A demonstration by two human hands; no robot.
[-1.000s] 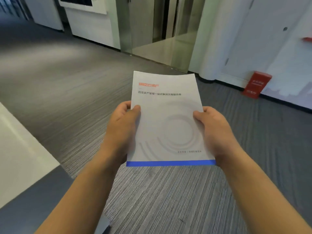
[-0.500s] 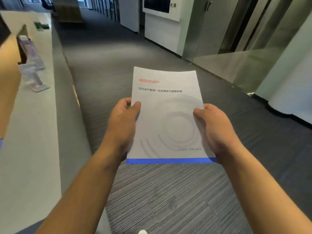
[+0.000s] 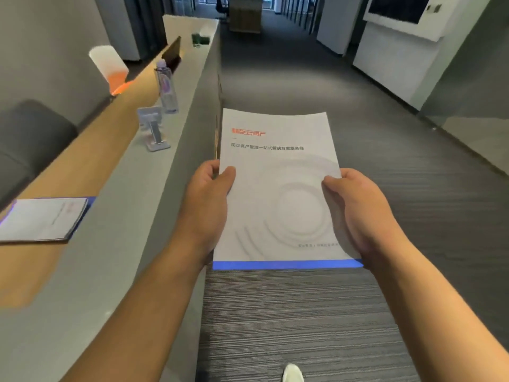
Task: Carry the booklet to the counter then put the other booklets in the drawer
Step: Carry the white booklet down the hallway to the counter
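A white booklet (image 3: 278, 186) with an orange logo, a line of text and a blue bottom band is held flat in front of me over the carpet. My left hand (image 3: 206, 205) grips its left edge, thumb on the cover. My right hand (image 3: 360, 213) grips its right edge the same way. The grey counter (image 3: 115, 244) runs along my left side, just beside my left forearm. A second booklet stack (image 3: 41, 220) with blue edging lies on the lower wooden desk (image 3: 82, 166) behind the counter.
On the counter stand a small sign holder (image 3: 154, 128) and a clear water bottle (image 3: 166, 88). A white and orange cup shape (image 3: 110, 68) and a dark chair (image 3: 30, 139) sit behind it. A striped carpet corridor (image 3: 303, 78) stretches ahead. My white shoe (image 3: 293, 373) shows below.
The view has swung left from the doorway and red box to the corridor and counter. The counter has come into full view on my left. Both hands keep the same hold on the booklet.
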